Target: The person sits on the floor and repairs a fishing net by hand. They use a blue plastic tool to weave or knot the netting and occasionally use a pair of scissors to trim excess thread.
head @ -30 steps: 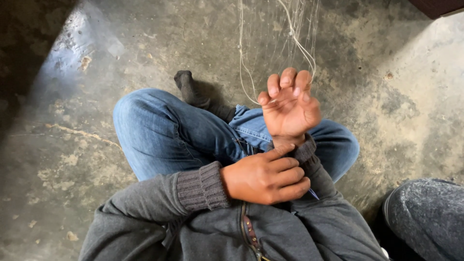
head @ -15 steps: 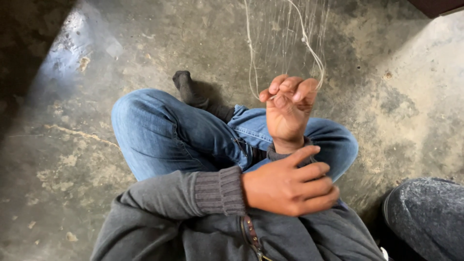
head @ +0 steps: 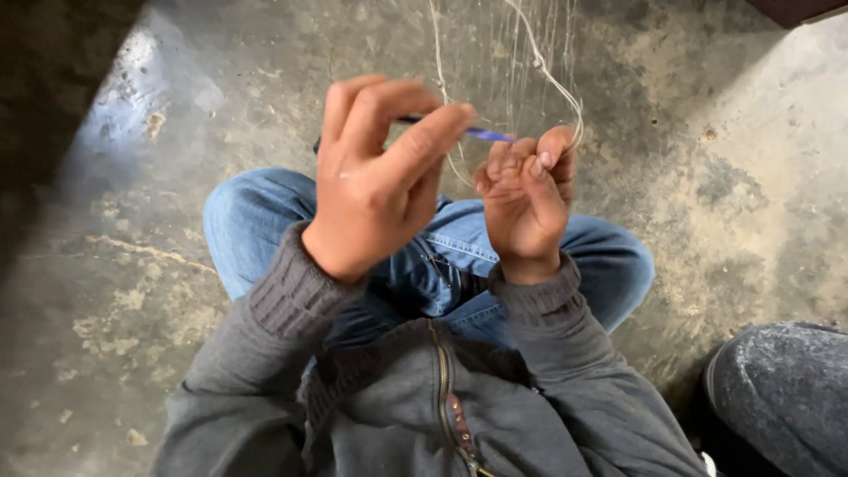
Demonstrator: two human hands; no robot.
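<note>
The left hand (head: 375, 190) pinches a thin blue tool (head: 468, 131) between thumb and curled fingertips; only part of the tool's shaft shows past the fingers, pointing toward the right hand (head: 526, 199). The right hand's fingers are curled together, palm toward the camera, closed on pale thread (head: 565, 99) that loops over the fingertip and runs up and away from that hand as several fine strands. The blue tool lies just left of the right hand, its tip touching or nearly touching the curled fingers; which one cannot be told. Compared with half a second ago, the left hand has risen from a resting position below the right hand, near the jacket, to the same height as the right hand, and the blue tool is now visible. The right hand remains raised on the thread. Below the right hand lie grey knitted cuffs, blue jeans (head: 265, 230) on crossed legs, and a grey zipped jacket (head: 424, 406). A concrete floor (head: 132, 291) surrounds the legs.
</note>
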